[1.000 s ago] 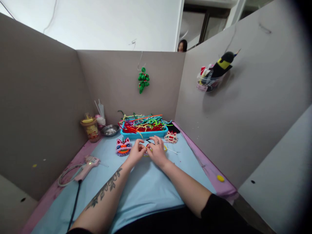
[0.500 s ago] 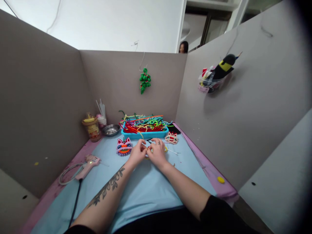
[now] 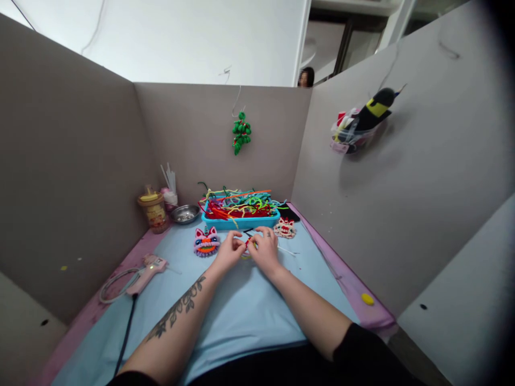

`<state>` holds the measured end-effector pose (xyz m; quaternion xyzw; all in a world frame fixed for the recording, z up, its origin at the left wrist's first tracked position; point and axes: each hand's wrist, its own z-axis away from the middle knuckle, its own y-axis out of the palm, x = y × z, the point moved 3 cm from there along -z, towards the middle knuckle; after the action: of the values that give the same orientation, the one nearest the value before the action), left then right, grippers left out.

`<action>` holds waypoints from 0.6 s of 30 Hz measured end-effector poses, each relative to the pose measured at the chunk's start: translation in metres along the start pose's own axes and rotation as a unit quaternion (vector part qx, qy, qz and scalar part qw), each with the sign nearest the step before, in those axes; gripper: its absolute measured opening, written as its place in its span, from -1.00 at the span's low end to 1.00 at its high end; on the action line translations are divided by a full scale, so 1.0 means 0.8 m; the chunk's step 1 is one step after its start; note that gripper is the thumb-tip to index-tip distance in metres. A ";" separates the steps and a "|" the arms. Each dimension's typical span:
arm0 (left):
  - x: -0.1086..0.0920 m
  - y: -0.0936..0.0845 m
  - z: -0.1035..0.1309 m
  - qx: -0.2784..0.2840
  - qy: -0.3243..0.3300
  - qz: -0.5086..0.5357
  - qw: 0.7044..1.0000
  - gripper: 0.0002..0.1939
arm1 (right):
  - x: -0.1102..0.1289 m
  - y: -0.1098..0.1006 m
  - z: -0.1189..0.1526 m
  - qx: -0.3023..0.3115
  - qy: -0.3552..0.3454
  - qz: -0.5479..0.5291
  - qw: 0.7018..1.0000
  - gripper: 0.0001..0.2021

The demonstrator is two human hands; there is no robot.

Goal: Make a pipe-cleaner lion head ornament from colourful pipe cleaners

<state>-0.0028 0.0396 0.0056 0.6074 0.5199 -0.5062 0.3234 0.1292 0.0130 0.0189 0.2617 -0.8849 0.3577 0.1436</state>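
My left hand (image 3: 230,251) and my right hand (image 3: 263,252) meet over the middle of the blue-covered table, fingertips pinched together. Between them is a small red and yellow fuzzy pipe-cleaner piece (image 3: 248,249), mostly hidden by my fingers. To the left of my hands sits a finished-looking pink and purple pipe-cleaner lion head (image 3: 206,243) with an orange mouth. A cream and red pipe-cleaner head (image 3: 285,228) lies beyond my right hand. Thin white sticks (image 3: 287,251) poke out beside that hand.
A blue tray (image 3: 241,222) heaped with colourful pipe cleaners stands at the back. On the left are a pink glue gun (image 3: 148,272) with its cord, a metal bowl (image 3: 185,214) and a lidded cup (image 3: 154,212). Grey partitions (image 3: 189,128) surround the table. A yellow disc (image 3: 367,299) lies right.
The view has shifted slightly. My fingers have turned the small piece a little, and more of its red and yellow part shows between them.
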 end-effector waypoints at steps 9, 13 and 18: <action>0.003 0.002 0.000 -0.002 -0.027 0.053 0.998 -0.61 | 0.000 0.000 0.001 -0.014 -0.005 0.006 1.000 -0.91; -0.001 0.003 0.002 -0.019 -0.039 0.048 0.998 -0.61 | 0.002 -0.001 0.001 -0.002 0.001 0.008 1.000 -0.90; -0.004 0.004 0.003 -0.023 -0.046 0.053 0.997 -0.60 | 0.002 0.001 0.002 0.000 0.001 -0.023 1.000 -0.90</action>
<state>-0.0003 0.0354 0.0076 0.6027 0.4829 -0.5033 0.3876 0.1271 0.0113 0.0181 0.2818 -0.8785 0.3541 0.1529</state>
